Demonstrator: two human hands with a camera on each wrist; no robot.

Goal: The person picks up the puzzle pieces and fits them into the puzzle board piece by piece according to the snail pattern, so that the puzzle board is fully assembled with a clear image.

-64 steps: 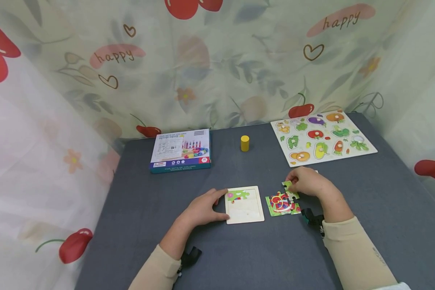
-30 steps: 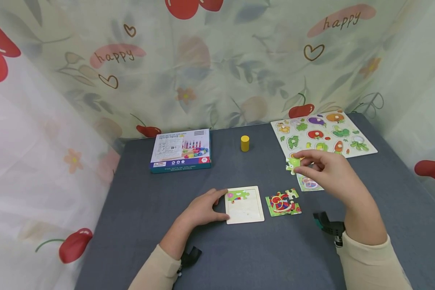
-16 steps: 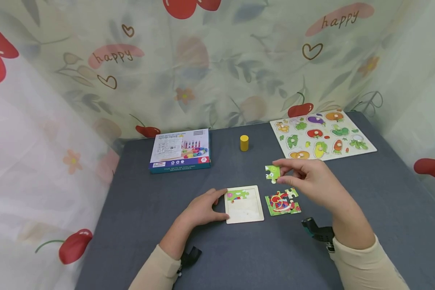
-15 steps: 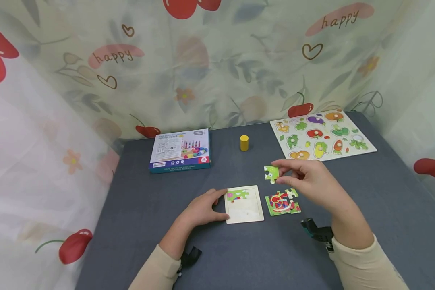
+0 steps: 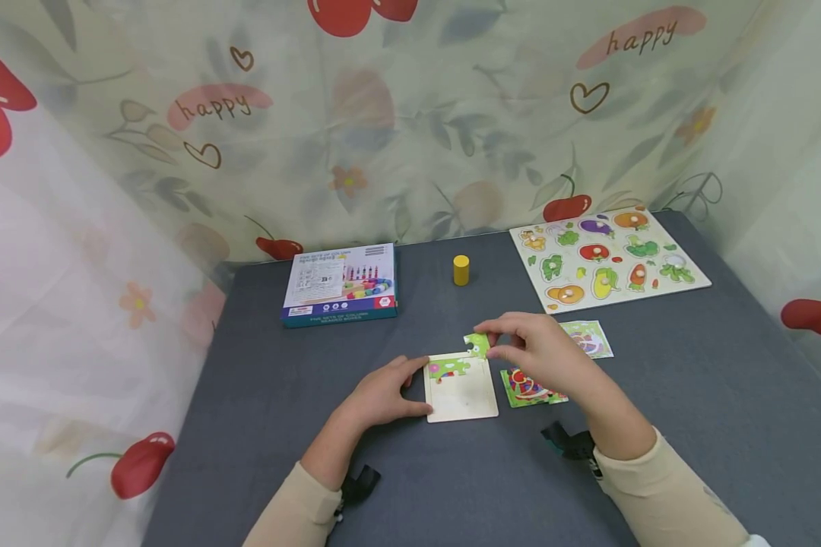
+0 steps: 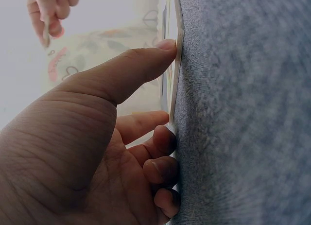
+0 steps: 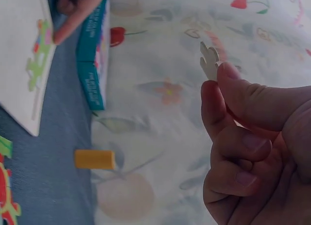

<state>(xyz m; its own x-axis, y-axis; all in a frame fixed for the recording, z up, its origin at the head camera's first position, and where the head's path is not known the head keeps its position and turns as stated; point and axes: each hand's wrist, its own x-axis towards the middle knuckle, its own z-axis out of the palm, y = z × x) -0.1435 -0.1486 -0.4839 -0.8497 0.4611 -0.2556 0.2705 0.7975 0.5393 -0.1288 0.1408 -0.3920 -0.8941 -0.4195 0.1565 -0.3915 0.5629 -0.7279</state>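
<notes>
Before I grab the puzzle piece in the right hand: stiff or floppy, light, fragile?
Puzzle piece: probably stiff, since it sticks out straight with only one edge pinched by the right hand. Likely light, being thin and small beside the fingers. The jutting knobs may snag or chip first, though the material isn't certain.

Green knobbed puzzle piece — white-marked; plain cream square wooden tray; pale fabric backdrop — red-cherry, brown-heart print.
</notes>
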